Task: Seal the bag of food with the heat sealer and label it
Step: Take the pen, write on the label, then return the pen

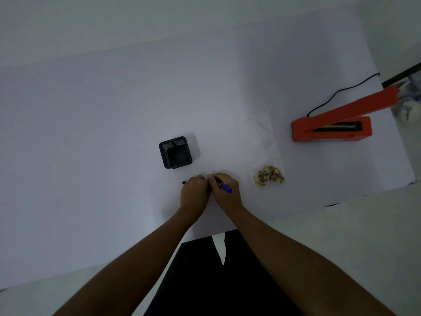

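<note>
Right of both hands' fingers point(210, 179): food bag point(270, 176), apart.

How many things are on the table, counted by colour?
Orange: 1, the heat sealer
Black: 1, the holder
Blue: 1, the pen, gripped by both hands
Clear: 1, the bag of food
Total: 4

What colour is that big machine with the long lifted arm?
The heat sealer is bright orange with a black strip inside, seen clearly in the head view.
</note>
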The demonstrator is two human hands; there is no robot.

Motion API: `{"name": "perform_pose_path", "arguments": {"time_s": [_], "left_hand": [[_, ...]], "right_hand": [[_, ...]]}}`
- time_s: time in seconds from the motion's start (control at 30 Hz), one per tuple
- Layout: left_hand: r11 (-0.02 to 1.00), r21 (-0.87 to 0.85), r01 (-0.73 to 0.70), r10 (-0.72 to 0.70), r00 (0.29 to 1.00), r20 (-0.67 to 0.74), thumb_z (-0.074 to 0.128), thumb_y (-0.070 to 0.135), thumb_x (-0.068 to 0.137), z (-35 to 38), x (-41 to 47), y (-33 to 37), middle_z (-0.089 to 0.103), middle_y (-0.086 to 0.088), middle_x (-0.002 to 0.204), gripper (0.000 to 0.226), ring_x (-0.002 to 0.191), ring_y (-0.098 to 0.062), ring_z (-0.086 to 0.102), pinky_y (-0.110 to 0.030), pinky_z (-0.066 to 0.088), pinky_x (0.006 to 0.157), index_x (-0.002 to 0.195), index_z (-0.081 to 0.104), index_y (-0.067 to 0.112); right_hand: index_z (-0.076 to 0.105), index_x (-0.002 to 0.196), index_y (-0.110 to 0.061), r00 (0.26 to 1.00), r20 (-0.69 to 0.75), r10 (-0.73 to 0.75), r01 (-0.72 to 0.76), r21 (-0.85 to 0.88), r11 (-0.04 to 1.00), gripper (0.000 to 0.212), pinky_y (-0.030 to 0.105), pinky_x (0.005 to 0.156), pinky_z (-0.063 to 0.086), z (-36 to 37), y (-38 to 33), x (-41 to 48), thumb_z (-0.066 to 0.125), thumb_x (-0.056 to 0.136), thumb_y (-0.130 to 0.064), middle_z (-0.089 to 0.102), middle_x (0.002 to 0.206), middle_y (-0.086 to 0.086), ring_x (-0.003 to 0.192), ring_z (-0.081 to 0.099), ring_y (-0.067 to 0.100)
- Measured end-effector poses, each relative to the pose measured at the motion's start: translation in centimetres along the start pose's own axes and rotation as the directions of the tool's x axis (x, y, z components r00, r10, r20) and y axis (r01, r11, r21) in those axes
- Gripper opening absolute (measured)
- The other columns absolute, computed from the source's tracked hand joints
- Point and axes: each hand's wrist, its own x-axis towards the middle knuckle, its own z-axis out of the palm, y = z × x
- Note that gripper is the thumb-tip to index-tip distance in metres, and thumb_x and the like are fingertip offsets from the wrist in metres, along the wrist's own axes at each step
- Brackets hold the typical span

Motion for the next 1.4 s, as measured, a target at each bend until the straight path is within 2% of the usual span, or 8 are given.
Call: {"name": "perform_pose_path", "arguments": {"time_s": [0.17, 0.33, 0.43, 0.6, 0.67, 0.93, 1.13, 1.4], "left_hand": [[0.958, -0.231, 0.173, -0.164, 0.985, 0.056, 0.066, 0.019, 0.085, -0.4, 1.2, -0.2, 0.055, -0.004, 0.079, 0.016, 0.067, -0.019, 0.052, -0.028, 0.038, 0.059, 0.076, 0.059, 0.009], [0.979, -0.086, 0.183, -0.167, 0.973, 0.161, 0.066, 0.019, 0.087, -0.9, 2.6, -0.3, 0.064, -0.01, 0.089, 0.015, 0.074, -0.022, 0.058, -0.03, 0.042, 0.064, 0.075, 0.06, 0.011], [0.982, -0.029, 0.185, -0.177, 0.968, 0.178, 0.065, 0.016, 0.087, -0.8, 2.9, 0.0, 0.061, -0.009, 0.092, 0.013, 0.074, -0.021, 0.055, -0.03, 0.042, 0.065, 0.078, 0.057, 0.011], [0.984, 0.004, 0.177, -0.173, 0.96, 0.221, 0.059, 0.006, 0.089, -0.9, 3.4, 0.2, 0.061, -0.012, 0.095, 0.009, 0.082, -0.025, 0.06, -0.031, 0.043, 0.067, 0.081, 0.055, 0.01], [0.986, 0.026, 0.164, -0.166, 0.952, 0.258, 0.056, 0.004, 0.09, -1.0, 3.7, 0.4, 0.062, -0.014, 0.1, 0.003, 0.087, -0.027, 0.062, -0.03, 0.043, 0.068, 0.091, 0.058, 0.006], [0.988, 0.11, 0.112, -0.143, 0.932, 0.334, 0.056, 0.001, 0.088, -1.1, 4.1, 0.9, 0.054, -0.018, 0.118, 0.025, 0.102, -0.031, 0.059, -0.036, 0.049, 0.081, 0.112, 0.052, 0.002], [0.988, 0.118, 0.095, -0.13, 0.935, 0.331, 0.057, 0.002, 0.088, -1.0, 4.1, 1.0, 0.052, -0.018, 0.12, 0.026, 0.103, -0.03, 0.058, -0.035, 0.048, 0.083, 0.114, 0.05, 0.003], [0.991, 0.111, 0.079, -0.111, 0.94, 0.321, 0.058, 0.007, 0.089, -0.8, 4.0, 0.8, 0.052, -0.018, 0.119, 0.025, 0.102, -0.03, 0.058, -0.037, 0.05, 0.083, 0.113, 0.05, 0.004]], "right_hand": [[0.057, 0.066, -0.005, 0.998, -0.026, 0.06, -0.06, -0.013, 0.998, 0.028, 0.025, 0.057, 0.047, 0.3, 0.5, 0.0, 0.054, 0.095, -0.006, 0.06, 0.064, 0.008, 0.058, 0.056, 0.017], [0.054, 0.066, -0.003, 0.993, -0.001, 0.115, -0.115, -0.032, 0.993, 0.033, 0.042, 0.058, 0.049, 0.9, 1.6, -0.4, 0.05, 0.097, -0.012, 0.059, 0.064, 0.012, 0.058, 0.056, 0.025], [0.055, 0.067, -0.003, 0.992, -0.01, 0.128, -0.128, -0.043, 0.991, 0.033, 0.036, 0.059, 0.049, 1.1, 1.5, -0.4, 0.049, 0.098, -0.013, 0.06, 0.066, 0.013, 0.059, 0.058, 0.024], [0.058, 0.066, -0.003, 0.993, -0.007, 0.115, -0.115, -0.06, 0.991, 0.031, 0.012, 0.058, 0.04, 1.3, 1.3, -0.2, 0.051, 0.096, -0.006, 0.06, 0.064, 0.013, 0.058, 0.055, 0.021], [0.056, 0.063, -0.005, 0.993, -0.004, 0.117, -0.117, -0.064, 0.991, 0.033, 0.015, 0.056, 0.038, 1.3, 1.4, -0.2, 0.052, 0.096, -0.006, 0.058, 0.062, 0.012, 0.055, 0.052, 0.018], [0.053, 0.06, 0.0, 0.993, -0.018, 0.115, -0.116, -0.088, 0.989, 0.034, 0.013, 0.052, 0.033, 1.4, 1.9, 0.2, 0.053, 0.094, 0.0, 0.053, 0.057, 0.014, 0.05, 0.041, 0.013], [0.053, 0.059, -0.001, 0.995, -0.016, 0.099, -0.1, -0.076, 0.992, 0.033, 0.013, 0.051, 0.033, 1.4, 1.8, 0.5, 0.052, 0.09, 0.009, 0.051, 0.056, 0.015, 0.052, 0.043, 0.016], [0.05, 0.062, -0.01, 0.992, -0.037, 0.118, -0.12, -0.068, 0.99, 0.034, 0.014, 0.057, 0.032, 1.0, 1.2, 0.2, 0.052, 0.095, -0.003, 0.048, 0.06, 0.004, 0.055, 0.043, 0.015]]}}
